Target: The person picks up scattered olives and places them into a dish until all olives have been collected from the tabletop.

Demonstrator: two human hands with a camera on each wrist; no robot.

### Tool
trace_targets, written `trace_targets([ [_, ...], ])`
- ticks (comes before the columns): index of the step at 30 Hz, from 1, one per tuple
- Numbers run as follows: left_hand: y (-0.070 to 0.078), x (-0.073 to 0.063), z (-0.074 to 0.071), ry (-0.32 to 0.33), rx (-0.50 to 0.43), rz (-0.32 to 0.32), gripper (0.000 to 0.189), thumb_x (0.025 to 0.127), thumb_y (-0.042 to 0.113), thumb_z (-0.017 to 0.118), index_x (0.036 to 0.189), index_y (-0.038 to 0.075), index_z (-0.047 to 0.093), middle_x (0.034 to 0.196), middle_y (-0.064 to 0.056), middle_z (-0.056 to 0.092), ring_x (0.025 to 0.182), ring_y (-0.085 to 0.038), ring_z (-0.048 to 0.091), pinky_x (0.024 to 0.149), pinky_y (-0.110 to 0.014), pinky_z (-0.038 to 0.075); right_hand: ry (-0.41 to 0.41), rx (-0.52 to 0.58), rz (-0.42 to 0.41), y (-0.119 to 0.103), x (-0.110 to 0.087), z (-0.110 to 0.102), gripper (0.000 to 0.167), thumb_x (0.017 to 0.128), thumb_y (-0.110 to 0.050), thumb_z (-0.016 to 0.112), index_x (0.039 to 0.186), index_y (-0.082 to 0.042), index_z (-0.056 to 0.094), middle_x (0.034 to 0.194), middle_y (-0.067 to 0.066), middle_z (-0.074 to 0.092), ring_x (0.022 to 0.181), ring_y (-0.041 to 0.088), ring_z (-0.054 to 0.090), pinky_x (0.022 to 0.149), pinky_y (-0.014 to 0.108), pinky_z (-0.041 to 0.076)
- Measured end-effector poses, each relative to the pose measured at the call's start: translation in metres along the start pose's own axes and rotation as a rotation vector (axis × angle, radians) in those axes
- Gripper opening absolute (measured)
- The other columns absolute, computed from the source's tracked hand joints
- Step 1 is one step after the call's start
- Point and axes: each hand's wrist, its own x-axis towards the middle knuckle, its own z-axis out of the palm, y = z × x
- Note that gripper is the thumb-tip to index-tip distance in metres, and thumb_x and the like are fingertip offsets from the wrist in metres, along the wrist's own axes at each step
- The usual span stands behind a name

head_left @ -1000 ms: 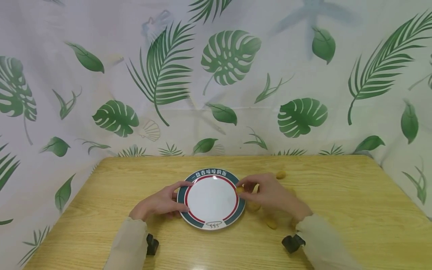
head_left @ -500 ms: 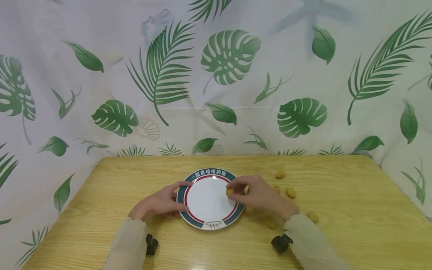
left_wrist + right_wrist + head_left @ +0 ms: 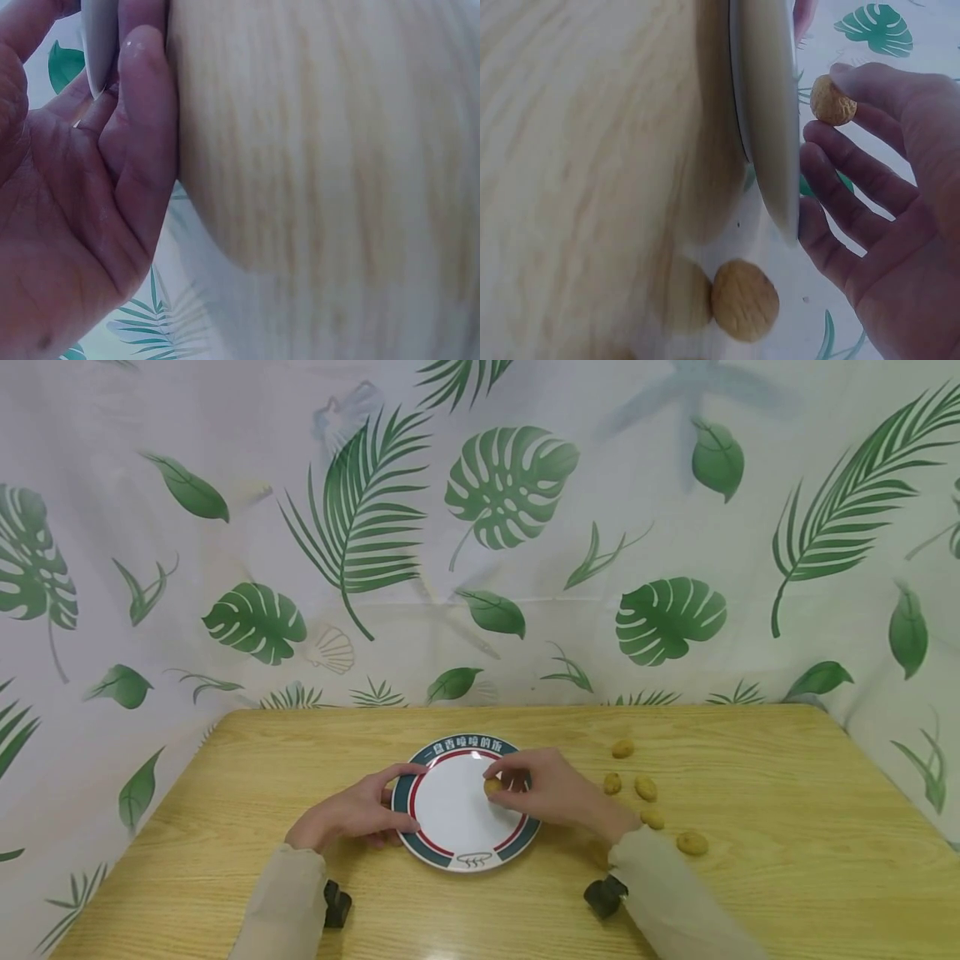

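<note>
A round white plate (image 3: 457, 810) with a dark teal rim and a red ring lies on the table. My left hand (image 3: 356, 810) grips its left edge, thumb and index finger on the rim and other fingers lower at the side. Above the plate's right half, my right hand (image 3: 551, 789) pinches a walnut (image 3: 492, 787) between thumb and fingers. In the right wrist view the pinched walnut (image 3: 832, 100) looks tan and wrinkled, and the lower fingers are against the plate's edge. The left wrist view catches only a sliver of the plate (image 3: 100, 45) beside the fingers.
Several more walnuts (image 3: 646, 788) lie scattered on the wooden table (image 3: 750, 777) right of the plate. One loose walnut (image 3: 744, 300) shows large in the right wrist view. A leaf-patterned cloth (image 3: 555, 635) stands behind the table's far edge.
My right hand has carried the walnut leftward from the plate's right rim to over its white middle. Walnuts behind that forearm have come into sight. The left hand stays put.
</note>
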Motion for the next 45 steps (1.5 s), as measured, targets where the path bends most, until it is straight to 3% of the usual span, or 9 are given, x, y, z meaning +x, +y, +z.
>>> trace_targets([
  [13, -0.001, 0.001, -0.001, -0.002, 0.013, -0.01, 0.076, 0.087, 0.025, 0.081, 0.152, 0.035, 0.042, 0.1, -0.008, 0.067, 0.073, -0.02, 0.064, 0.063, -0.029, 0.052, -0.039, 0.018, 0.029, -0.009, 0.015, 0.016, 0.021, 0.091, -0.019, 0.078, 0.111, -0.017, 0.076, 0.089, -0.008, 0.068, 0.084, 0.01, 0.058, 0.074, 0.02, 0.051],
  [35, -0.003, 0.002, -0.003, -0.036, 0.002, 0.027, 0.076, 0.088, 0.023, 0.08, 0.153, 0.033, 0.04, 0.1, -0.008, 0.067, 0.071, -0.02, 0.063, 0.061, -0.029, 0.052, -0.056, 0.02, 0.021, -0.015, 0.037, 0.039, 0.019, 0.089, -0.022, 0.08, 0.108, -0.018, 0.076, 0.092, -0.006, 0.073, 0.082, 0.008, 0.06, 0.074, 0.02, 0.05],
  [45, -0.003, 0.003, -0.002, -0.029, 0.002, 0.015, 0.076, 0.089, 0.022, 0.08, 0.153, 0.034, 0.041, 0.099, -0.008, 0.067, 0.071, -0.02, 0.063, 0.062, -0.029, 0.052, -0.074, -0.033, 0.023, -0.021, 0.043, 0.044, 0.02, 0.089, -0.024, 0.081, 0.108, -0.018, 0.077, 0.089, -0.007, 0.071, 0.079, 0.006, 0.059, 0.073, 0.019, 0.049],
])
